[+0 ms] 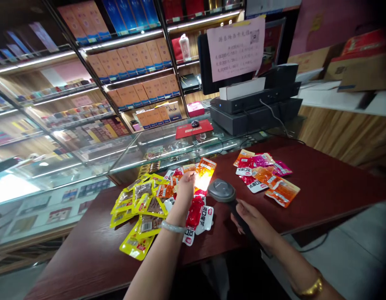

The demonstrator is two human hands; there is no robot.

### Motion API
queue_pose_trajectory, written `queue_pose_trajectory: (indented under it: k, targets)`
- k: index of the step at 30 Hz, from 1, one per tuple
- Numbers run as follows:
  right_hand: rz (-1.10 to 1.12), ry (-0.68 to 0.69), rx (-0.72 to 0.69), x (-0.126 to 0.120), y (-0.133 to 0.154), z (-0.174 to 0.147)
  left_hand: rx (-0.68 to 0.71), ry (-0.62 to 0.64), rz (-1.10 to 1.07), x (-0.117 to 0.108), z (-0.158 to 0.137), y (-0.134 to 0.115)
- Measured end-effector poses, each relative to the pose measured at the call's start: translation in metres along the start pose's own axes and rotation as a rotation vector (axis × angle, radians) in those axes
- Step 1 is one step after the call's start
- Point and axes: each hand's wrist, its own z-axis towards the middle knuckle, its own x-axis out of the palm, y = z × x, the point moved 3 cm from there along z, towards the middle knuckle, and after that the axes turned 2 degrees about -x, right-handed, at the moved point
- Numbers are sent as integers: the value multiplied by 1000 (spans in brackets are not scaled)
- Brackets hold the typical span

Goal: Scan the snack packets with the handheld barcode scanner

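Note:
Between the fingers of my left hand [187, 185] is an orange snack packet [206, 170], held up with a bright patch of light on its lower part. My right hand [253, 221] is wrapped round the handle of a dark barcode scanner [222, 191], its head facing the packet from close by, apart from it. Red and white packets [197, 214] lie below my left hand. To its left is a pile of yellow snack packets [145, 204]. On the right, a separate pile of orange, pink and red packets [264, 173] rests on the table.
The dark red table [95, 246] adjoins a glass display counter [161, 143]. A mouse [195, 123] sits on a red mat [186, 131]. Behind stand a monitor with a pink paper sign [235, 50] and a black cash drawer [242, 116]. Shelves with boxes [130, 60] line the back.

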Motion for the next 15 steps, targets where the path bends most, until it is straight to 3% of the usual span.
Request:
queue_pose_trajectory:
  k: [4, 8, 11, 13, 15]
  targets:
    - [16, -43, -4, -9, -1, -2, -78, 122, -78, 34, 0, -6]
    - [66, -67, -21, -13, -5, -3, -101, 433, -83, 71, -1, -30]
    - [93, -56, -25, -14, -8, -4, 71, 482, 293, 56, -4, -51]
    - [110, -31, -16, -14, -10, -5, 215, 569, 741, 31, -15, -57]
    - [120, -7, -4, -15, -11, -5, 274, 689, 1146, 7, -30, -53]
